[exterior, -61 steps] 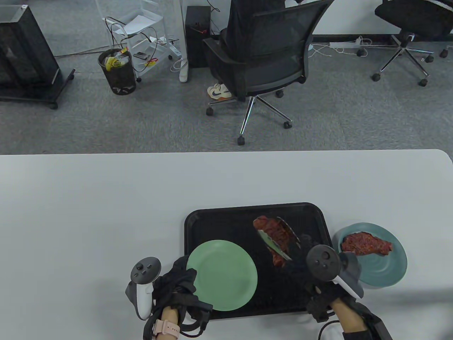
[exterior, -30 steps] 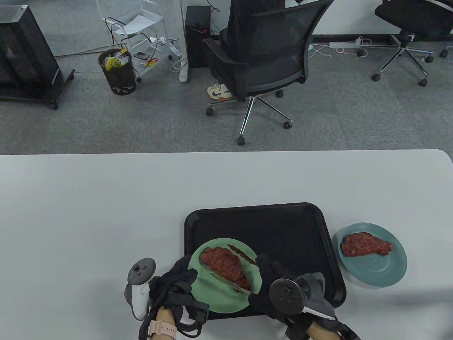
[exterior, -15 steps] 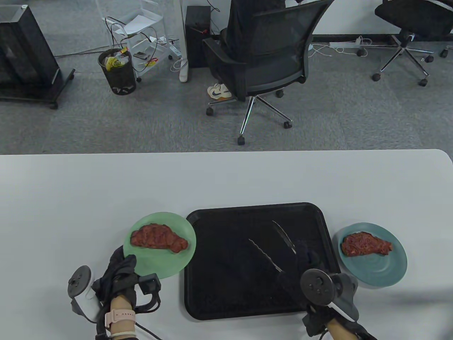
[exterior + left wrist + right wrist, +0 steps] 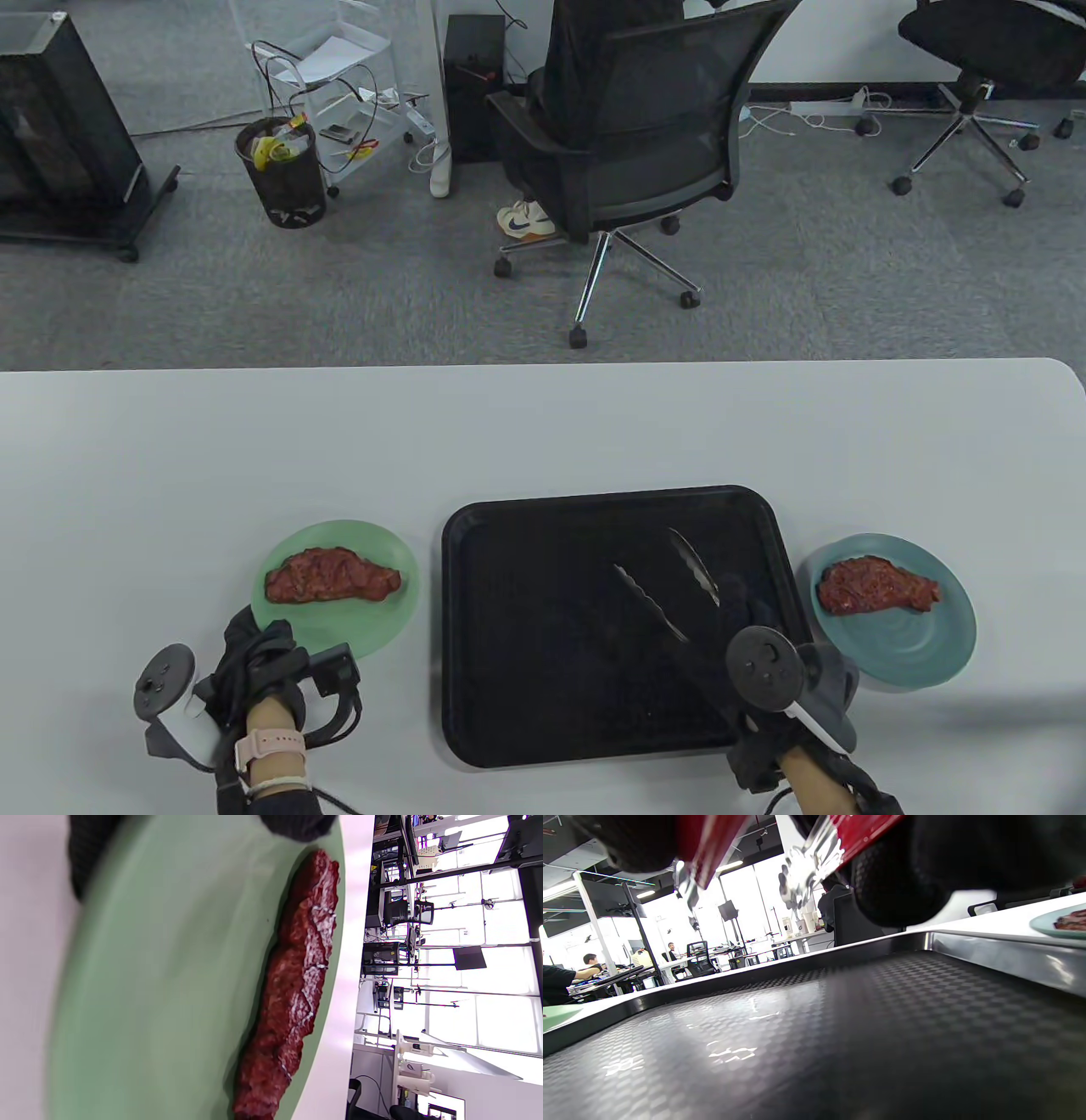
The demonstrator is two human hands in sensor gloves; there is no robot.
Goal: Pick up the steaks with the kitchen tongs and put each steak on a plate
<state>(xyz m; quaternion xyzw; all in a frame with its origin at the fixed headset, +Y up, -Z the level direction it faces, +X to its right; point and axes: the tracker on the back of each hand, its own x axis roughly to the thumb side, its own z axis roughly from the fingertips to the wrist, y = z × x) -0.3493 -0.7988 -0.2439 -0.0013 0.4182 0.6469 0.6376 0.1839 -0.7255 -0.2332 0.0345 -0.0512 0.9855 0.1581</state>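
Note:
A green plate sits on the white table left of the black tray, with a red steak on it. My left hand grips the plate's near rim; in the left wrist view the plate and steak fill the frame. A second steak lies on the teal plate right of the tray. My right hand holds the metal tongs over the tray, their arms spread and empty. In the right wrist view the tongs show red handles above the tray floor.
The table's far half is bare white surface. Beyond its far edge stand office chairs, a waste bin and a wire cart on grey carpet.
The steak went from the tray onto the green plate. My left hand then slid that plate off the tray to the table on the left. The tongs returned empty over the tray's right side.

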